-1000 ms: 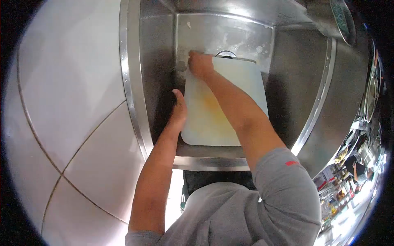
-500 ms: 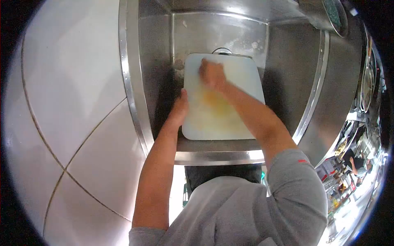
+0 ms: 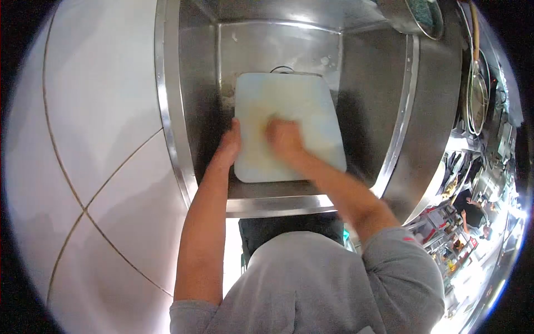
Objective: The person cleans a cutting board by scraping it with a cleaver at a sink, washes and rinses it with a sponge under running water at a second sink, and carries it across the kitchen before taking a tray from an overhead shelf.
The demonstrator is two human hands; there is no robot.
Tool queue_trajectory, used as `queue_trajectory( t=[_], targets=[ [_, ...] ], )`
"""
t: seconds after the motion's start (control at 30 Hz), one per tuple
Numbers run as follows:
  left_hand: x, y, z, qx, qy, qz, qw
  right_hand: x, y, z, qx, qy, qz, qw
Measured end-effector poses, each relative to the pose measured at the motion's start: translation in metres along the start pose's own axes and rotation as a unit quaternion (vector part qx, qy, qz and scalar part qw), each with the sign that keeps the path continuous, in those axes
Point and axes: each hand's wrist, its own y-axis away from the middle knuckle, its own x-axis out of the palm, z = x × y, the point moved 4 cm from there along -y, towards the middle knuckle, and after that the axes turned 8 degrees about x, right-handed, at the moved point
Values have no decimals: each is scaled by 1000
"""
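A white cutting board (image 3: pixel 317 111) leans inside a stainless steel sink (image 3: pixel 370 106), with faint yellowish smears on its face. My left hand (image 3: pixel 230 146) holds the board's left edge, thumb lying along its side. Over the middle of the board, my right hand (image 3: pixel 285 138) is closed and pressed to the surface, smeared by motion. A small darkish thing seems to show at its fingers, but I cannot make out what it is.
White tiles (image 3: pixel 105 83) border the sink on the left. At the upper right is a metal container (image 3: pixel 396 15) with a green scouring pad (image 3: pixel 424 12). A wooden-handled strainer (image 3: pixel 477 97) hangs further right. Another person (image 3: pixel 473 214) stands in the background.
My right hand has moved down the board from near its top to its middle. The yellow smear looks fainter and more spread. My left hand keeps its hold on the edge.
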Motion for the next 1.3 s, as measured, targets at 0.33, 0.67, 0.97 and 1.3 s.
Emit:
queue_trajectory(
  t=[0.33,0.67,0.97,1.3],
  targets=[
    [-7,18,-10,44,6,0,999,-50,24,-146,166,62,66,982],
    [-15,16,-9,28,-25,-18,999,-13,62,-27,-16,-38,92,995],
    [-13,12,-8,31,-31,-34,998,34,-54,7,68,73,0,995],
    [-19,34,-13,49,-32,-8,998,-51,84,-142,48,239,102,964]
  ],
)
